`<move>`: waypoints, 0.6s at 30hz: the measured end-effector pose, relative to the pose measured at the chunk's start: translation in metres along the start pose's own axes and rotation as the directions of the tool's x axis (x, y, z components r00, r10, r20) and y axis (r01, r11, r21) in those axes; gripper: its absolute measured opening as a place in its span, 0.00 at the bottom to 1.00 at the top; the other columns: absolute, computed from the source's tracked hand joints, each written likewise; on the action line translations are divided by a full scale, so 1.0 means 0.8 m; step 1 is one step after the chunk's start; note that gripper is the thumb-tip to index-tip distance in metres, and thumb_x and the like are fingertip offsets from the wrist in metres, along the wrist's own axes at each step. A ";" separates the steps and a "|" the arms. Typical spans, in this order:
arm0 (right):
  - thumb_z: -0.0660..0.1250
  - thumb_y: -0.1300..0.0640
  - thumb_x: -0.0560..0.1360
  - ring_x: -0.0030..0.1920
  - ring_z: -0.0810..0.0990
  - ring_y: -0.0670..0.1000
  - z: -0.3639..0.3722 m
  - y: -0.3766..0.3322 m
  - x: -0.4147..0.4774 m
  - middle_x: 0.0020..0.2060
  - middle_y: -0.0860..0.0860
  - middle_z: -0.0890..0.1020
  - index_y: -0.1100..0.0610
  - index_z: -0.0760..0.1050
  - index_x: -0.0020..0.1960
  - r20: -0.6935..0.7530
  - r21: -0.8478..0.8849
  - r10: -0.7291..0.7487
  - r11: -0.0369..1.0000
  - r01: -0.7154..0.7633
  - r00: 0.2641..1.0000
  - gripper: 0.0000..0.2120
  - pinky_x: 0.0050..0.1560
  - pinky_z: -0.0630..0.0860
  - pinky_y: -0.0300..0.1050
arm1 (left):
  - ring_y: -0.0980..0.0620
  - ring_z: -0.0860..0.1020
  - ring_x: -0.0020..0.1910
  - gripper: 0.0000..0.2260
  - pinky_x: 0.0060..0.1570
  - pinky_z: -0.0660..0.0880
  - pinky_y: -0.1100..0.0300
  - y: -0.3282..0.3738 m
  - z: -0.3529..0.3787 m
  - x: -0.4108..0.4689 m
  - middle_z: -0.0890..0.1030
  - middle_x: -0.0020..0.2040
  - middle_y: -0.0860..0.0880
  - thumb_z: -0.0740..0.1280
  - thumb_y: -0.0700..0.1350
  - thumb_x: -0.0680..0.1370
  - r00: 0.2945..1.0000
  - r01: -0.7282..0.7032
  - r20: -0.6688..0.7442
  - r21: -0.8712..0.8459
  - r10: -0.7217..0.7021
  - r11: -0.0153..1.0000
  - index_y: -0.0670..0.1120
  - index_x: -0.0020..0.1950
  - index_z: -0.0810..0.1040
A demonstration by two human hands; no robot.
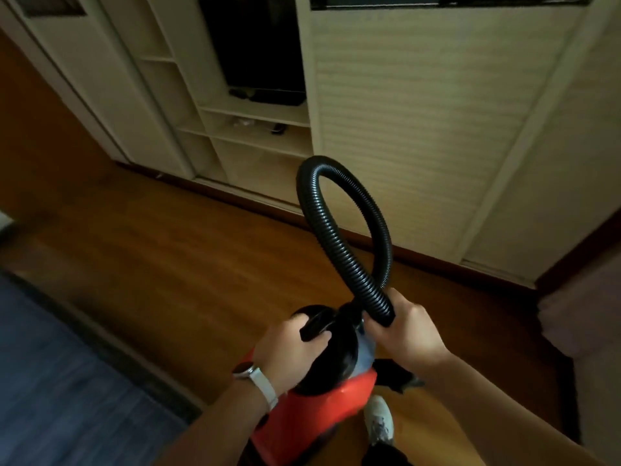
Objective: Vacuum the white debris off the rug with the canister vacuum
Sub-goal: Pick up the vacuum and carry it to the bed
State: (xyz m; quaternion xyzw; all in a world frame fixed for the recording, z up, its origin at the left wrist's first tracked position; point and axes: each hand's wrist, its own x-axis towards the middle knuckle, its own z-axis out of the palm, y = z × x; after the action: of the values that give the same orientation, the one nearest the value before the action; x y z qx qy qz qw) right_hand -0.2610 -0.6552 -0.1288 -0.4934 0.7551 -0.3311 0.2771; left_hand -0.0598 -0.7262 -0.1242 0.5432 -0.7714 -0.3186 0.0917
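Hands sit close together: your left hand grips the black handle atop the red canister vacuum, and your right hand clamps the hose end, which loops above it. A blue rug lies left of your left hand.

Red canister vacuum (black-topped), ribbed black hose looped upright above it.

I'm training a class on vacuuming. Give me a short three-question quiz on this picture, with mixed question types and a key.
1. True or false: the right hand grips the black hose near one end.
2. What does the left hand hold? A) the handle of the red canister vacuum B) a broom C) a phone
3. Fill in: the hose arches up in a ____.
Key: 1 true; 2 A; 3 loop.
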 end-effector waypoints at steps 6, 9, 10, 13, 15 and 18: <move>0.72 0.52 0.74 0.39 0.81 0.42 -0.013 -0.034 0.150 0.39 0.46 0.81 0.48 0.73 0.53 0.129 0.079 -0.108 0.992 0.098 0.986 0.10 0.38 0.81 0.42 | 0.61 0.77 0.37 0.10 0.32 0.67 0.74 0.027 -0.042 0.110 0.77 0.37 0.59 0.66 0.59 0.76 0.998 0.052 -0.032 -0.064 -0.054 0.997 0.55 0.48 0.77; 0.70 0.50 0.76 0.40 0.81 0.43 -0.008 -0.066 0.215 0.40 0.45 0.81 0.47 0.73 0.52 0.192 0.045 -0.150 0.989 0.144 0.970 0.08 0.42 0.82 0.46 | 0.63 0.77 0.39 0.16 0.34 0.68 0.76 0.022 -0.061 0.139 0.78 0.40 0.61 0.66 0.61 0.76 0.985 0.099 -0.125 -0.137 -0.117 0.986 0.53 0.57 0.77; 0.69 0.49 0.76 0.41 0.81 0.43 -0.003 -0.076 0.232 0.41 0.45 0.80 0.46 0.72 0.52 0.223 0.034 -0.168 0.986 0.165 0.960 0.08 0.42 0.82 0.44 | 0.63 0.78 0.40 0.17 0.35 0.70 0.75 0.016 -0.067 0.147 0.79 0.41 0.60 0.66 0.61 0.76 0.979 0.110 -0.150 -0.168 -0.136 0.980 0.53 0.59 0.77; 0.69 0.45 0.75 0.41 0.80 0.41 0.021 -0.099 0.279 0.41 0.42 0.79 0.44 0.70 0.55 0.315 -0.031 -0.209 0.973 0.230 0.926 0.12 0.38 0.78 0.39 | 0.61 0.81 0.43 0.18 0.41 0.78 0.66 -0.001 -0.091 0.183 0.82 0.44 0.57 0.66 0.62 0.76 0.951 0.173 -0.209 -0.248 -0.227 0.953 0.55 0.61 0.77; 0.70 0.45 0.75 0.41 0.80 0.43 0.041 -0.109 0.309 0.41 0.42 0.79 0.44 0.71 0.54 0.339 -0.030 -0.227 0.967 0.252 0.913 0.12 0.40 0.80 0.45 | 0.60 0.81 0.42 0.16 0.42 0.80 0.61 -0.018 -0.106 0.209 0.82 0.44 0.57 0.66 0.61 0.75 0.932 0.221 -0.230 -0.252 -0.281 0.942 0.55 0.59 0.78; 0.70 0.46 0.75 0.39 0.81 0.46 0.073 -0.130 0.350 0.40 0.45 0.80 0.47 0.72 0.53 0.333 -0.038 -0.231 0.965 0.258 0.914 0.11 0.40 0.82 0.50 | 0.59 0.80 0.35 0.12 0.34 0.79 0.61 -0.049 -0.125 0.252 0.81 0.38 0.56 0.66 0.61 0.76 0.927 0.232 -0.239 -0.242 -0.290 0.942 0.56 0.54 0.78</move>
State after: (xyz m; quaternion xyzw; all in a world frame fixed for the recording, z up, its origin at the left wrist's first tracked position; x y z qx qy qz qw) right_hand -0.2597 -0.9594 -0.1107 -0.6426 0.6440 -0.2461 0.3343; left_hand -0.0600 -0.9546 -0.1103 0.6671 -0.6342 -0.3300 0.2095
